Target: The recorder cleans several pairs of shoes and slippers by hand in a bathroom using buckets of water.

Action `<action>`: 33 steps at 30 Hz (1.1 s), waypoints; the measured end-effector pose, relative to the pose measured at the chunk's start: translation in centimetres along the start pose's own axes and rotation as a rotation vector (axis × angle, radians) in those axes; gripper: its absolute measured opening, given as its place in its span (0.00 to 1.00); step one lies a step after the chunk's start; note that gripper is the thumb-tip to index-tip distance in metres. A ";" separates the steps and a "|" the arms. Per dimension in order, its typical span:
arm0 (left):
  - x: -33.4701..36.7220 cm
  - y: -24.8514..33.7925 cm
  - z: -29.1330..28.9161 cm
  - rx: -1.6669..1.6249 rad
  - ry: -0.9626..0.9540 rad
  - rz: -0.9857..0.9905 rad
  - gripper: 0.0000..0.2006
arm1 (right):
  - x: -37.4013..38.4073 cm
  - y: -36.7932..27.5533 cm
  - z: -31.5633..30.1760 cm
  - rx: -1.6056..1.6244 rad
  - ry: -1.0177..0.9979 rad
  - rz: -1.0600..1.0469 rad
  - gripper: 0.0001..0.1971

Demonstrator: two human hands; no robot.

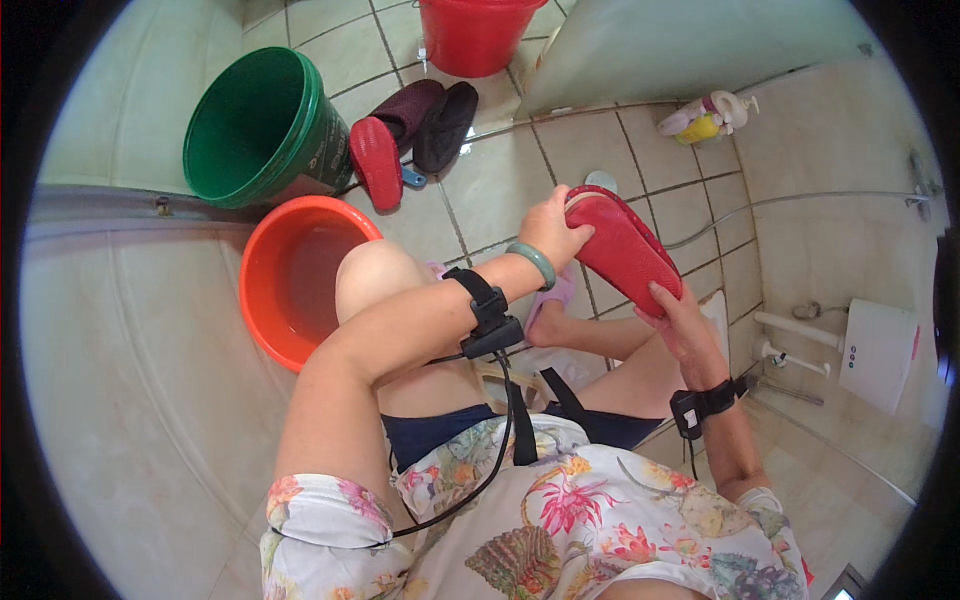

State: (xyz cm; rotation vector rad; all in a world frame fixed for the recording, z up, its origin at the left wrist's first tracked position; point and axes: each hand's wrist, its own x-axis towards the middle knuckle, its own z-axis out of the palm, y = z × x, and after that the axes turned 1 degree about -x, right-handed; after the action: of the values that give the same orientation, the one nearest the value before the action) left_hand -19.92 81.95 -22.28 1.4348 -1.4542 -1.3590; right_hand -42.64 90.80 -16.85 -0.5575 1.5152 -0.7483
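A red slipper [622,252] is held up in front of me, slanting from upper left to lower right, with its red sole side facing up. My left hand [556,228] is closed round its upper end, thumb on the red surface. At the lower end, my right hand [683,322] grips the edge with its thumb on top. A matching red slipper [376,168] lies on the tiled floor, leaning against a dark purple slipper [410,108]. Beside these is a black slipper [446,128]. A blue handle [413,177] pokes out between them; its other end is hidden.
An orange basin [262,290] holding water stands by my left knee. Behind it is a green bucket [315,130], and a red bucket [480,45] stands farther off. Bottles [708,118] sit by the right wall. A thin hose [800,198] crosses the right side.
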 end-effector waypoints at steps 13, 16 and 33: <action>2.3 0.5 -0.2 0.162 0.028 0.018 0.23 | 0.2 1.4 1.7 0.135 0.025 -0.054 0.23; 4.4 0.5 -1.6 0.075 -0.145 -0.002 0.31 | -0.7 1.0 1.5 0.241 -0.010 -0.030 0.21; 2.9 1.0 -1.4 -1.165 -0.214 -0.263 0.28 | 2.9 0.6 7.4 0.153 -0.086 -0.143 0.26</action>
State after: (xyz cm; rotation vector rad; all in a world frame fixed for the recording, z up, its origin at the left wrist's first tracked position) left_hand -19.36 78.73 -21.57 0.7000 -0.3423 -2.0469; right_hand -35.46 88.09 -19.20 -0.5795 1.3360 -0.9308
